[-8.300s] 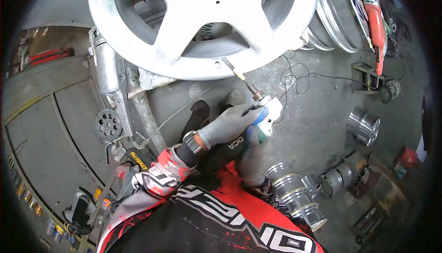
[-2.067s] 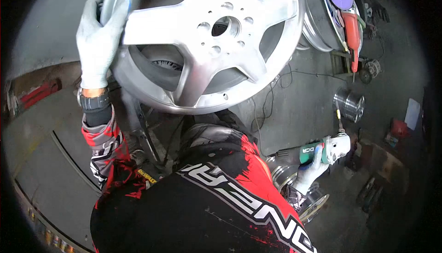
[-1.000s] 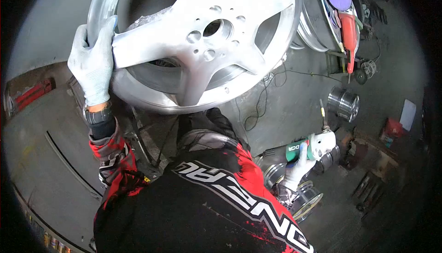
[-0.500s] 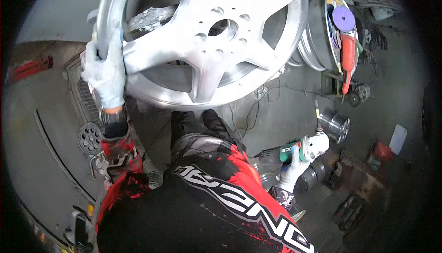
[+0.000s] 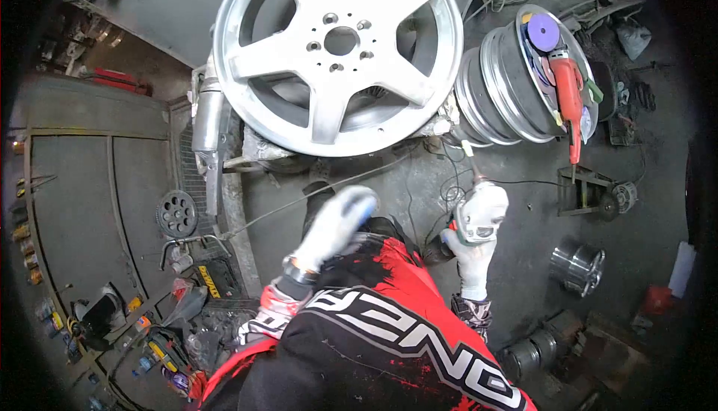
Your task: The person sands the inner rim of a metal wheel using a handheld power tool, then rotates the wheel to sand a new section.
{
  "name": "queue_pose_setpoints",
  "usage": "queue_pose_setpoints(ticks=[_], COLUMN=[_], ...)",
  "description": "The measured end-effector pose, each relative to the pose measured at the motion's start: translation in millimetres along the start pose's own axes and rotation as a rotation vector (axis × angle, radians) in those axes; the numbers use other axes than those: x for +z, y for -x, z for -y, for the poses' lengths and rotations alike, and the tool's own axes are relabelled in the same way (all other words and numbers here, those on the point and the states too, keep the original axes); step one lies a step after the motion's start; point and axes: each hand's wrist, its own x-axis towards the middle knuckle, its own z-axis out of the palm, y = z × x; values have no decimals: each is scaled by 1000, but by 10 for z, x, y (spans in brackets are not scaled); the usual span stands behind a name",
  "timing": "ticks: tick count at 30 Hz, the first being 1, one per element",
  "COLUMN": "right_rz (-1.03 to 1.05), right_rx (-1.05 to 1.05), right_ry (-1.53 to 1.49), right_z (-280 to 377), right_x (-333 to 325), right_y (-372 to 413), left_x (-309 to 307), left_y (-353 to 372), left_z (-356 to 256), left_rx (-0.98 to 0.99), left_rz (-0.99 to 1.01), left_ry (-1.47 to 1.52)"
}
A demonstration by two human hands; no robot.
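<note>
My left hand (image 5: 338,224), in a white glove, is in front of my body below the wheel and touches nothing that I can see; motion smears its fingers. My right hand (image 5: 473,260), gloved too, is wrapped round a white-headed grinder (image 5: 483,213) with a thin bit on a shaft pointing up toward the wheels. The large silver five-spoke wheel (image 5: 329,112) lies face up on a stand at the top centre. The grinder's tip is right of and below the wheel's rim, apart from it.
Stacked rims (image 5: 502,89) stand at the right, holding a red polisher (image 5: 568,93) and a purple disc (image 5: 544,32). A cable (image 5: 321,190) crosses below the wheel. A chrome rim (image 5: 577,267) lies on the floor at the right. Tools and bags lie at the lower left.
My left hand has let go of the wheel's rim and moved down and right to my body. The grinder has turned upward in my right hand. The view has shifted.
</note>
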Motion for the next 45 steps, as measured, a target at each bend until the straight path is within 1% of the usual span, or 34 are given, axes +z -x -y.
queue_pose_setpoints(ticks=[1,2,3,4,6,7,8,9,10,11,12,13,14,16,17,18,20,21,22,24,25,26,27,28,30,32,33,34,36,37,41,43,44,45], right_rz=[93,229,213,271,257,269,276,279,280,266,250,232,213,216,207,188,221,236,228,243,231,234,220,203,197,144,33,34,108,139,112,114,109,102], right_rx=[-31,-45,-51,-211,-143,-81,-22,-59,-95,-100,-196,-287,-286,-236,-249,-239,-196,-71,-55,-136,-184,-172,-234,-297,-298,-383,-427,-411,-362,-308,-322,-174,-166,-191], right_ry=[117,224,60,164,7,-88,-72,-52,-29,-37,76,192,186,231,209,203,7,-29,-22,114,150,147,176,204,158,77,424,412,79,128,165,58,55,-42], right_z=[76,46,95,-59,-109,-1,210,248,263,261,256,253,249,242,259,284,337,359,347,239,109,41,66,94,84,-26,8,-45,-167,-298,-415,-452,-509,-563], right_x=[349,294,373,367,484,562,725,768,796,815,868,929,989,1119,1205,1303,1485,1578,1672,1852,1953,1997,2050,2096,2181,2286,2351,2376,2382,2412,2510,2559,2589,2627], right_y=[127,150,206,218,340,394,453,498,540,569,601,638,668,746,806,861,972,1040,1090,1192,1220,1248,1247,1238,1192,1127,1144,1084,946,986,953,955,955,939], left_x=[-167,34,75,125,194,222,91,159,181,185,156,137,86,-59,-122,-211,-340,-417,-485,-613,-632,-664,-702,-733,-764,-801,-820,-828,-817,-851,-854,-835,-828,-824], left_y=[6,62,123,141,146,128,68,83,97,103,118,150,166,216,269,268,227,272,255,207,210,213,204,191,164,45,-23,-72,-151,-164,-181,-189,-181,-173], left_z=[177,218,85,78,105,145,185,159,189,249,249,253,258,221,205,253,393,311,351,527,613,688,701,710,722,837,880,927,928,914,835,813,786,737], left_rx=[48,60,-6,19,29,20,10,-115,-112,-119,-130,-96,-100,-79,-69,-81,-70,-124,-166,-264,-277,-342,-405,-417,-458,-450,-431,-448,-478,-472,-496,-453,-462,-445], left_rz=[112,189,313,358,431,453,489,452,463,513,566,580,596,578,538,554,620,609,628,690,684,653,623,621,545,540,542,535,443,497,452,395,397,394], left_ry=[113,222,306,291,373,463,555,727,715,873,1029,1069,1055,902,840,827,932,911,928,1023,1032,1070,1103,1098,1071,1037,1005,995,995,992,1033,940,935,901])
